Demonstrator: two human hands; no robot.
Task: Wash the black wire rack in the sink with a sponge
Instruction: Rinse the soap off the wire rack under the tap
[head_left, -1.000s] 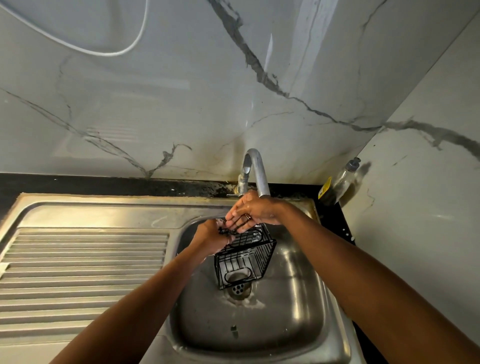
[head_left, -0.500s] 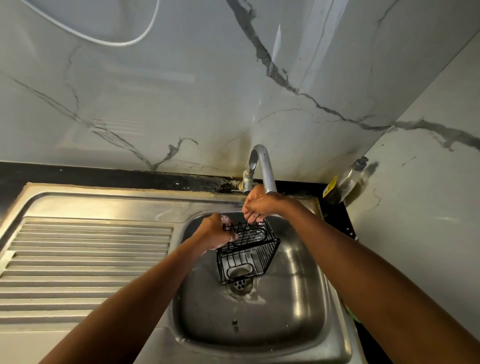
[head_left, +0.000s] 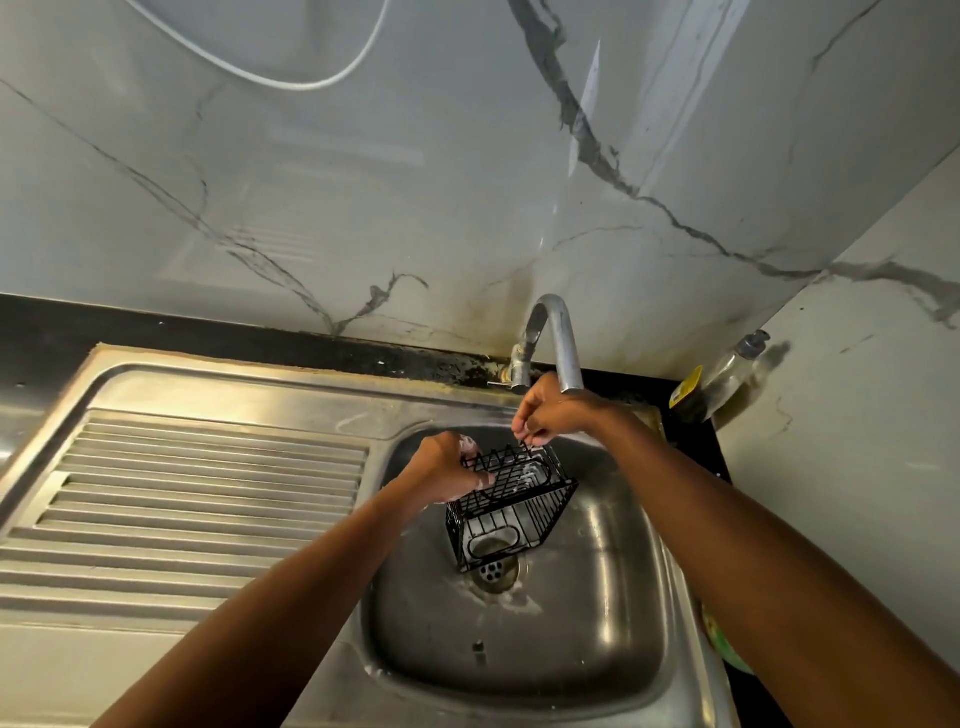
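The black wire rack (head_left: 511, 512) is held tilted above the drain (head_left: 493, 571) of the steel sink (head_left: 597, 634). Foam clings to its upper wires. My left hand (head_left: 441, 470) grips the rack's left side, with suds on the fingers. My right hand (head_left: 550, 415) is at the rack's far top edge, just below the faucet spout (head_left: 558, 338), its curled fingertips pinching the rim wires. No sponge is in sight.
A ribbed steel draining board (head_left: 208, 493) lies left of the basin. A clear pump bottle (head_left: 727, 379) leans in the back right corner. Something green (head_left: 722, 644) peeks out by the sink's right rim. A white cable (head_left: 311, 78) hangs on the marble wall.
My right hand has pulled back from over the rack's top to its far rim, fingers curling in. The rack stays in my left hand, slightly more tilted.
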